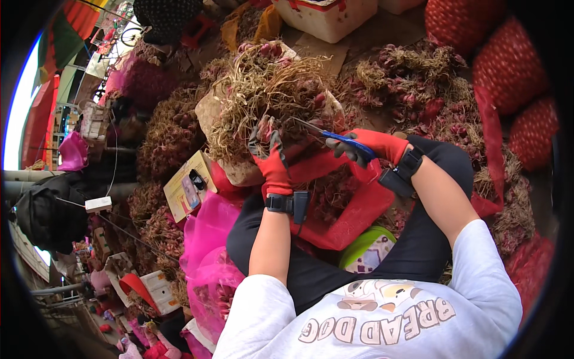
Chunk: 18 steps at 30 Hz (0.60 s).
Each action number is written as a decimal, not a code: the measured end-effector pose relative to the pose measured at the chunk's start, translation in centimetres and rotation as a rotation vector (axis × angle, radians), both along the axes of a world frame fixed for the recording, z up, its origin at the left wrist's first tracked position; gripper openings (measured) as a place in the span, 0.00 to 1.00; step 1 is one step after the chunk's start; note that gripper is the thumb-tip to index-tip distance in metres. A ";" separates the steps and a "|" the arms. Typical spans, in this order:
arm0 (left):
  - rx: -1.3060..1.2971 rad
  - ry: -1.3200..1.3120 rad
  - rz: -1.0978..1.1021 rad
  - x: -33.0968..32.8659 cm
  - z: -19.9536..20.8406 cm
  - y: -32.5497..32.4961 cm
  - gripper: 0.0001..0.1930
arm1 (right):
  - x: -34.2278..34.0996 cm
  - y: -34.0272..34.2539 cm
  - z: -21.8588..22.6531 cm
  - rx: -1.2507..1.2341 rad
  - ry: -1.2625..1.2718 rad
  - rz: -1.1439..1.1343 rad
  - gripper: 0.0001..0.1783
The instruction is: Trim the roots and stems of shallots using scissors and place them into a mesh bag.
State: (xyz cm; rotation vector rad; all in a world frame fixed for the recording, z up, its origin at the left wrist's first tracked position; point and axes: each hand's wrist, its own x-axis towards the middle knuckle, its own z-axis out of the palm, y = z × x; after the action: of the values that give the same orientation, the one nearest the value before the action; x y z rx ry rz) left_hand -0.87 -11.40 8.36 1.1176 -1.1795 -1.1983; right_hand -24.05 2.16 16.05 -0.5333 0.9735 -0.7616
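Observation:
Scissors with blue handles (350, 142) are in my right hand (371, 146), which wears a red and grey glove. Their metal blades point left, toward the dried stems. My left hand (272, 155), gloved the same way, closes its fingertips on a small reddish shallot at the near side of a heap of dried shallots (263, 78). Tangled straw-coloured stems partly hide that shallot. The heap rests on a pale, worn box (206, 119) just beyond my knees. Whether the blades touch a stem, I cannot tell.
Red mesh (335, 227) lies between my legs, above a green-rimmed item (371, 248). Pink netting (206, 239) sits by my left knee, near a yellow card (185, 188). More shallots (418, 90) spread beyond; full red mesh sacks (511, 66) stand right. A white foam box (329, 18) is behind.

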 end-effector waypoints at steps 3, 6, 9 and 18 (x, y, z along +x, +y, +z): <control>0.248 0.067 0.105 -0.8 3.2 1.9 0.27 | 1.1 0.4 1.6 0.049 0.014 -0.042 0.12; 0.148 0.079 0.056 0.0 1.9 1.5 0.28 | 1.9 -0.2 2.4 0.062 0.069 -0.018 0.15; 0.027 0.010 0.034 1.0 -0.6 0.8 0.30 | 2.3 -1.8 2.0 0.081 0.205 0.021 0.22; 0.349 0.628 -0.312 0.7 3.2 1.0 0.20 | 4.0 -3.1 -1.1 -0.142 0.478 -0.188 0.25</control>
State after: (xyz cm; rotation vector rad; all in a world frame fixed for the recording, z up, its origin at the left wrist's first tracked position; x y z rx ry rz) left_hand -0.14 -10.40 11.51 0.7166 -0.6806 -1.8793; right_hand -20.07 -0.93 14.91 -0.7763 1.4329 -0.8962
